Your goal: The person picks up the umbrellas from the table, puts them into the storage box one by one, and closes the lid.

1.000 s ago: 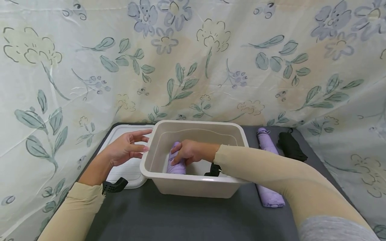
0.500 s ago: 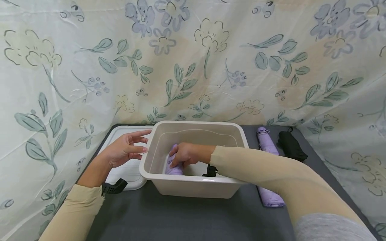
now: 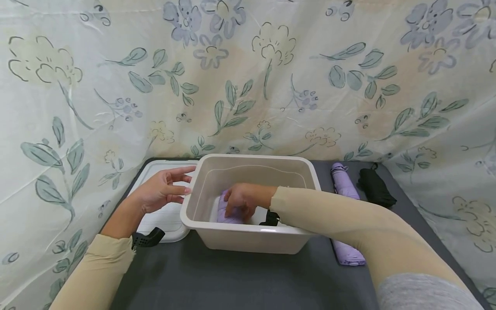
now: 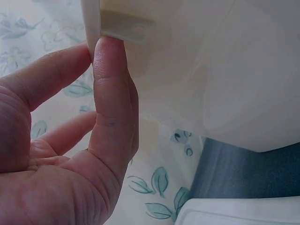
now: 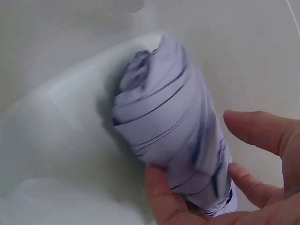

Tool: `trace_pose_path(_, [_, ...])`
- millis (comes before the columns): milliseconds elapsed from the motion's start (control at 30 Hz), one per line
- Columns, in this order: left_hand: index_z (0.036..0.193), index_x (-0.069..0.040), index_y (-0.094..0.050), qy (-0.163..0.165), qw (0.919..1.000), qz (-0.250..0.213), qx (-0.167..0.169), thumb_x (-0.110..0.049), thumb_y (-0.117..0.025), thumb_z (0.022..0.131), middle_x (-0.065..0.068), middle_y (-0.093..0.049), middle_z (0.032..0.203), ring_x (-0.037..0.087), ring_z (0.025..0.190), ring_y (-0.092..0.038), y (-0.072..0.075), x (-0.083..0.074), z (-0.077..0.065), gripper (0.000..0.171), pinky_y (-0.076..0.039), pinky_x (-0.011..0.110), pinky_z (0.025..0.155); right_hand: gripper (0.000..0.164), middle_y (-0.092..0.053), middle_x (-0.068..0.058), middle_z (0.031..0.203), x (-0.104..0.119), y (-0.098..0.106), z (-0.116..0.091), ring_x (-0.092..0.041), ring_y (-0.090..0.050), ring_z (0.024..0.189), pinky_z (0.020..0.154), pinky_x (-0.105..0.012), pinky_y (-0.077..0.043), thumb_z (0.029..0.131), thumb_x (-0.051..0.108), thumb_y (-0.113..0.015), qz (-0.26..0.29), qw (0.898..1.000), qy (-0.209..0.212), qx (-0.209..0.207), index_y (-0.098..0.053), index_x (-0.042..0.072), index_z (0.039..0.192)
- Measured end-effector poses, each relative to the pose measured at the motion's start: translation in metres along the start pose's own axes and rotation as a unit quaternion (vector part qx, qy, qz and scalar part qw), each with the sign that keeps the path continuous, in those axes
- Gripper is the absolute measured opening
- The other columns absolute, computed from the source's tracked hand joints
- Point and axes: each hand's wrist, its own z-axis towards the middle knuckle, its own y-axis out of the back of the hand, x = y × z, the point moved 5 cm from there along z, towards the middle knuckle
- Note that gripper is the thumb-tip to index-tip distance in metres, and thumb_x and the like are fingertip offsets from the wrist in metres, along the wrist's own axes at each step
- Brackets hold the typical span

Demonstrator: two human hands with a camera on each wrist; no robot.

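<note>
Right hand [image 3: 242,200] loosely spread against one roll [image 5: 168,126] inside our tub [image 3: 252,240], left hand [image 3: 162,191] relaxed at the rim [image 3: 255,157]; another roll [image 3: 344,183] and pouch [image 3: 375,187] lie outside.

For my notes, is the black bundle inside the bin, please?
No, the black bundle lies on the dark tabletop to the right of the bin.

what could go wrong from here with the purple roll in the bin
The rounded purple roll could shift inside the bin once the right grip lets go. The right sleeve, passing over the rim, might nudge the bin. The left grip has only fingertips at the rim, so it may steady it poorly.
</note>
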Motion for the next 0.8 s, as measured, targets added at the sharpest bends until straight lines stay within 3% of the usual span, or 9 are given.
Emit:
trace_pose_path(200, [0.159, -0.007, -0.035, 0.004, 1.0000, -0.001, -0.004, -0.003, -0.069, 0.095, 0.007, -0.059, 0.124, 0.017, 0.101, -0.070, 0.0007, -0.0006, -0.0008, 0.073, -0.064, 0.037, 0.083, 0.069, -0.051, -0.022, 0.132, -0.0011, 0.0002, 0.0027, -0.045, -0.060, 0.109, 0.089, -0.064, -0.057, 0.083, -0.006, -0.078, 0.012, 1.000, 0.012, 0.017, -0.047, 0.004, 0.144])
trace_pose_path(433, [0.159, -0.008, -0.036, 0.009, 0.9999, 0.000, -0.011, -0.004, -0.069, 0.095, 0.008, -0.058, 0.126, 0.018, 0.102, -0.069, 0.0012, -0.0008, -0.0014, 0.071, -0.063, 0.037, 0.085, 0.078, -0.049, -0.020, 0.128, 0.0007, -0.0019, 0.0030, -0.035, -0.063, 0.097, 0.091, -0.057, -0.059, 0.080, -0.014, -0.078, 0.058, 0.997, 0.040, 0.034, -0.044, 0.005, 0.148])
trace_pose_path(800, [0.159, -0.008, -0.037, 0.006, 0.9999, -0.004, -0.009, -0.003, -0.069, 0.096, 0.008, -0.059, 0.125, 0.017, 0.101, -0.070, 0.0019, -0.0011, -0.0021, 0.071, -0.063, 0.037, 0.083, 0.072, -0.047, -0.021, 0.140, 0.0055, -0.0057, 0.0050, -0.037, -0.068, 0.090, 0.084, -0.056, -0.061, 0.084, -0.003, -0.080, 0.076, 0.995, 0.060, 0.016, -0.050, 0.008, 0.148])
